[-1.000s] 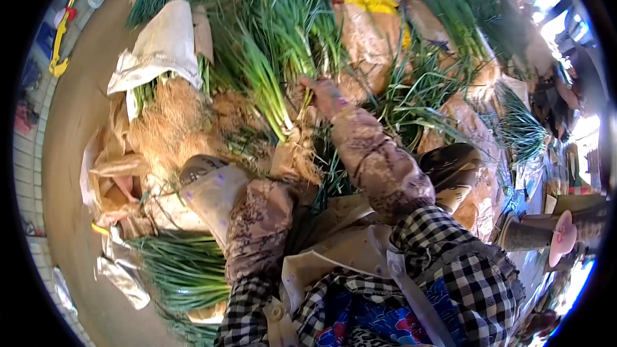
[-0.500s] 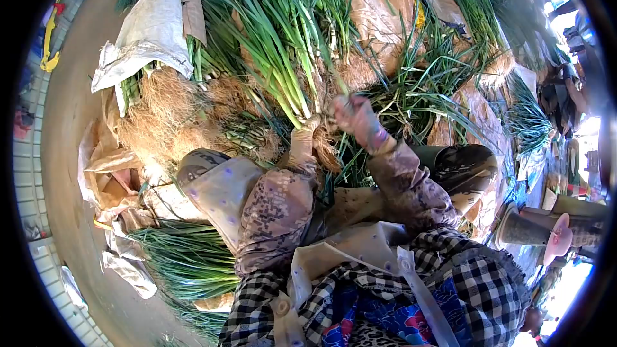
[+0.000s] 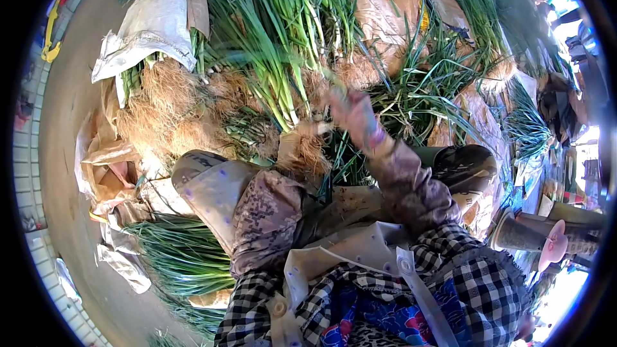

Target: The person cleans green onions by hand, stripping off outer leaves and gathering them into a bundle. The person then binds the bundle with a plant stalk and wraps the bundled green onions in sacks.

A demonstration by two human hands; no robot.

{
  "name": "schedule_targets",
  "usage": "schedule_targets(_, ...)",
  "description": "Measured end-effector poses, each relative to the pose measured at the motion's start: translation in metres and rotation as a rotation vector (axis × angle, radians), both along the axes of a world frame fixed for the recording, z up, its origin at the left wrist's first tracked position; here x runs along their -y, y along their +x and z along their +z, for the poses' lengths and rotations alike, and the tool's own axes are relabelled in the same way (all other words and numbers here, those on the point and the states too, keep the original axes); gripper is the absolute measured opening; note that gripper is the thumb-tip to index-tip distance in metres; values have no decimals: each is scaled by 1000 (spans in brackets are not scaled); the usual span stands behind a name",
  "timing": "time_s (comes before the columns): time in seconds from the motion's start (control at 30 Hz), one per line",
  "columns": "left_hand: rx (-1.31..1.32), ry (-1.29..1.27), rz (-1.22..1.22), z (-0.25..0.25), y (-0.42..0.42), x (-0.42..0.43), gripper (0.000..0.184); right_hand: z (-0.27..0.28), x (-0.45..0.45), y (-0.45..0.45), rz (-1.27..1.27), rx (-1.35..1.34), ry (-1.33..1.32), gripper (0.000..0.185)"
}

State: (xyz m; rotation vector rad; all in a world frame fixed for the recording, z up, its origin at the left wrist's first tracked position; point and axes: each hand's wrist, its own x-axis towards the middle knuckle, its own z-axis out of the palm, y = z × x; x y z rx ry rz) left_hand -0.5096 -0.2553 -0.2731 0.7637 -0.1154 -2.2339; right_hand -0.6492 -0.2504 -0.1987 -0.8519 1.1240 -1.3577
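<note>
My left hand point(image 3: 288, 148), in a tan covering, is closed around the lower ends of green onions point(image 3: 286, 99), beside their brown stringy roots point(image 3: 310, 152). Their white stems and long green leaves point away from me. To the right, my right hand point(image 3: 355, 119) is raised and smeared by motion, its fingers curled. A pale green strip like an onion leaf point(image 3: 337, 82) sticks up from its fingers. Loose stripped leaves point(image 3: 411, 99) lie in a heap beyond that hand.
A white woven sack point(image 3: 151, 22) covers onions with thick roots point(image 3: 170, 93) at the left. More green onions point(image 3: 183, 257) lie by my left knee. A brown sack with yellow print point(image 3: 385, 6) is at the back. A grey bucket-like container point(image 3: 514, 230) stands at the right.
My left hand has shifted slightly left and down, and the roots beside it show more fully. The right hand stays near the stems, still blurred, turned a little.
</note>
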Motion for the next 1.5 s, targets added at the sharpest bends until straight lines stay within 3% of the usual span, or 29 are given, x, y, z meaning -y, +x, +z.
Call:
schedule_targets(0.07,24,-72,-24,6,-3,-4,31,-10,37,-24,-72,-514,189,39)
schedule_targets(0.13,94,-219,-54,4,-7,-12,36,-59,72,-48,65,-620,2,38)
schedule_targets(0.27,248,-520,-112,-19,-8,-19,46,-59,98,-39,175,-892,-2,43)
schedule_targets(0.3,229,-528,-133,-37,-7,-19,44,-70,102,-43,168,-806,-304,46)
schedule_targets(0.4,261,-655,-221,-3,-1,-19,43,4,76,-34,293,-608,99,40)
schedule_targets(0.43,248,-635,-201,-1,-2,-19,44,5,72,-35,256,-323,46,32)
schedule_targets(0.53,182,-653,-262,8,-6,-24,46,9,69,-41,143,-505,107,32)
schedule_targets(0.57,166,-692,-200,5,-10,-23,46,9,69,-42,126,-452,151,30)
schedule_targets(0.67,-80,-337,-50,15,-12,-20,37,5,73,-56,42,-592,110,26)
schedule_targets(0.7,220,-634,2,26,-7,-20,30,-16,82,-69,-88,-617,145,20)
schedule_targets(0.73,201,-618,71,13,-9,-13,25,-16,77,-72,-116,-433,103,18)
schedule_targets(0.8,333,-340,120,-15,-8,-4,18,-18,65,-69,-162,-68,17,16)
schedule_targets(0.93,264,-81,162,-14,-2,2,20,1,28,-34,-42,165,-22,19)
schedule_targets(0.97,241,-63,161,-8,-1,2,20,13,15,-32,118,172,39,23)
schedule_targets(1.07,230,-39,167,2,1,3,22,11,-20,-10,316,-74,143,27)
schedule_targets(1.13,259,-53,165,-4,4,7,24,14,-40,-16,482,175,235,34)
schedule_targets(1.17,285,-78,160,-8,7,9,24,22,-46,-22,416,115,187,23)
schedule_targets(1.2,297,-120,141,-25,9,9,30,29,-46,-28,336,212,39,26)
schedule_targets(1.23,176,-82,239,-23,7,8,37,22,-33,-38,-108,113,25,31)
schedule_targets(1.27,35,-128,173,-19,9,7,37,29,-35,-60,45,284,27,28)
schedule_targets(1.33,-239,-221,29,-8,20,6,38,20,-18,-82,-124,649,102,22)
schedule_targets(1.37,-348,-278,32,-8,13,5,41,12,-14,-80,-153,546,70,21)
schedule_targets(1.4,-263,-287,44,2,14,0,41,9,-7,-71,-182,442,40,19)
schedule_targets(1.43,-300,-328,19,15,16,-4,38,-2,3,-67,-103,324,215,20)
schedule_targets(1.47,-335,-366,-10,24,17,-9,36,-22,9,-59,-12,206,266,32)
schedule_targets(1.5,-401,-341,-45,24,17,-15,31,-17,17,-37,86,256,254,42)
